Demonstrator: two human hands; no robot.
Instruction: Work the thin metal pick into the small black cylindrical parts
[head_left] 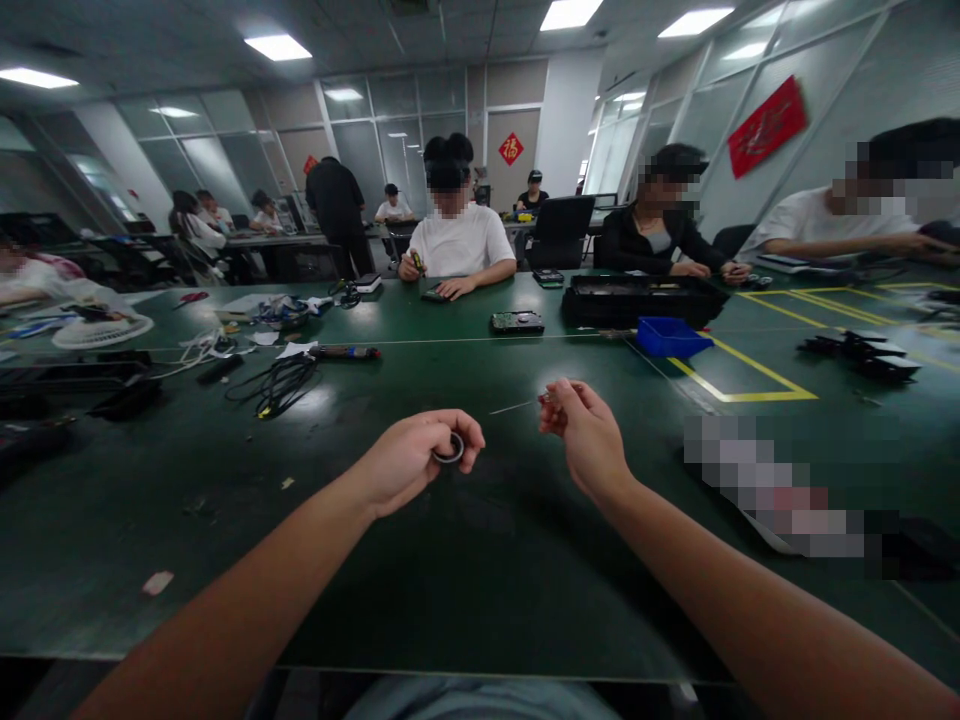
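The head view shows black cables [279, 385] lying at left on the green worktop [502, 590]. Above it, the left hand [409, 455], fingers curled closed, grips a small grey ring [450, 460]; just right, a thin metal rod [514, 407] points toward it, pinched in the nearly closed right hand [589, 435], with a blue bin [670, 338] beyond.

The left hand [420, 448] hides part of a round grey ring [451, 461]; the right hand [586, 425] covers the held end of a thin silvery rod [514, 408]. Right of the hands, pixelation obscures a long pale object [772, 490] on the green bench [480, 580].
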